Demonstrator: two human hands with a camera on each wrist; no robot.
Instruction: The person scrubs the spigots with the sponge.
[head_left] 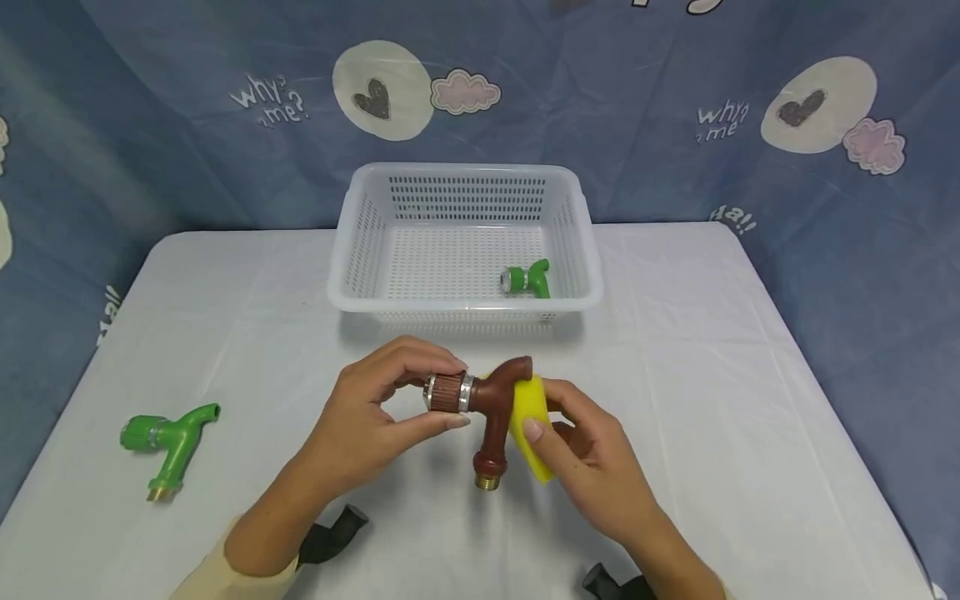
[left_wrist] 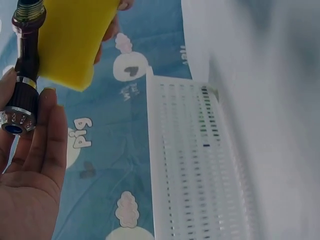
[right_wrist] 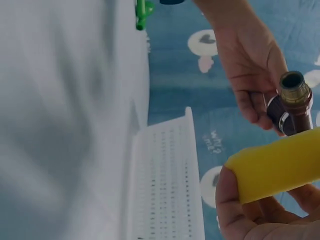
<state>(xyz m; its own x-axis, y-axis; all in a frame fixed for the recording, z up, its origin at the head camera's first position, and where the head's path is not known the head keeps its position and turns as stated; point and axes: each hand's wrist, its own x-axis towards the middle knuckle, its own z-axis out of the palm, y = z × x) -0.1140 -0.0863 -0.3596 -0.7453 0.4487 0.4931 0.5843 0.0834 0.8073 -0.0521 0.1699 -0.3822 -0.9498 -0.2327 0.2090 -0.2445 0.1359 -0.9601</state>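
The brown tap (head_left: pixel 495 412), with a brass end, is held above the surface (head_left: pixel 750 383), which stretches to its edge at three o'clock. From seven, the left hand (head_left: pixel 378 417) pinches its ribbed knob (head_left: pixel 447 393) between fingers; from five, the right hand (head_left: pixel 592 458) grips a yellow sponge (head_left: pixel 536 433) against it (a basket (head_left: pixel 465 306) sits at twelve).

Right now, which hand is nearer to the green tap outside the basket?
The left hand. It is to the right of the green tap, pinching the brown tap; the right hand is farther to the right, holding the yellow sponge.
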